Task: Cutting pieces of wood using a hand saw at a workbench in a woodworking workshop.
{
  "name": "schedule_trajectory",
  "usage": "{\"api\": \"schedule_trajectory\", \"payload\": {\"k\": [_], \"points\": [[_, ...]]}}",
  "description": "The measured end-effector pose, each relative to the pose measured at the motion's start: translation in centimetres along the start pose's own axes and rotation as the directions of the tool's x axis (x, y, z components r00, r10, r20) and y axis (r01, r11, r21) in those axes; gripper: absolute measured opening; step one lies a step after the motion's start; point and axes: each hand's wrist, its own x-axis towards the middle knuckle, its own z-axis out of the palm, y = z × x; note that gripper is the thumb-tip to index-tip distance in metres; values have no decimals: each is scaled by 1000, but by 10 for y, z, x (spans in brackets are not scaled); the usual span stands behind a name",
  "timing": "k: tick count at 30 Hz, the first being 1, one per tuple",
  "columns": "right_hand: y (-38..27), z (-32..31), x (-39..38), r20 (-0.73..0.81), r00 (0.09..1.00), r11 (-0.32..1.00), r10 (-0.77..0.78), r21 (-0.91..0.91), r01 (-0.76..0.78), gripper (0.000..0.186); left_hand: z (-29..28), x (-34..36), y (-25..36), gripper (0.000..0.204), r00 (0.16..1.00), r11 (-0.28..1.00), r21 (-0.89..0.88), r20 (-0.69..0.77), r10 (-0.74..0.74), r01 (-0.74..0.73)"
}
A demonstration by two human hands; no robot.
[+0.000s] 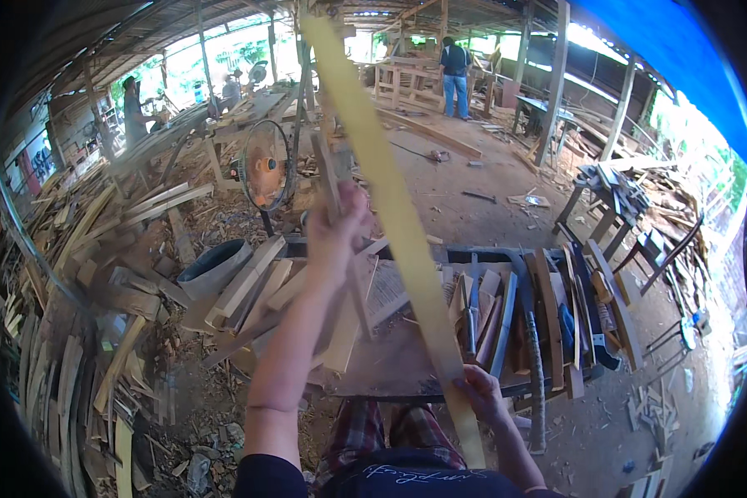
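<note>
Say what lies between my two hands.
In the head view, a long yellowish strip crosses between the left hand and right hand; wood pieces show behind it.

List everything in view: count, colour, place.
Strip: 1, yellow, slanting across centre
Stick: 1, brown, left of strip
Table: 1, dark, lower centre
Wood pieces: many, tan to brown, on table
Container: 1, grey, left of table
Fan: 1, orange middle, beyond container
Woodpiles: 2+, brown, left and right
Bench: 1, dark, right
People: 2+, one in blue jeans, background
Posts: several, brown, background
Tarp: 1, blue, upper right
Trousers: 1 pair, plaid, bottom
Left hand: 1, bare, on stick
Right hand: 1, bare, on strip
</note>
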Motion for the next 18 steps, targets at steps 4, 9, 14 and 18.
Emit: {"api": "schedule_trajectory", "payload": {"k": [4, 9, 14, 18], "points": [[-18, 16, 6, 80, 997, 998, 15, -60, -10, 26, -34, 45, 13, 38, 969, 987, 108, -201, 140, -120], [-51, 34, 15, 250, 968, 978, 26, -206, 27, 26, -120, 52, 56, 25, 939, 992, -6, -321, 121, -129], [-63, 54, 27, 256, 967, 944, -3, -317, 87, 24, -232, 31, 77, 21, 864, 987, 29, -480, 151, -156], [-77, 71, 48, 226, 973, 898, -48, -417, 141, 25, -312, -10, 91, 16, 841, 982, 42, -510, 181, -186]]}}
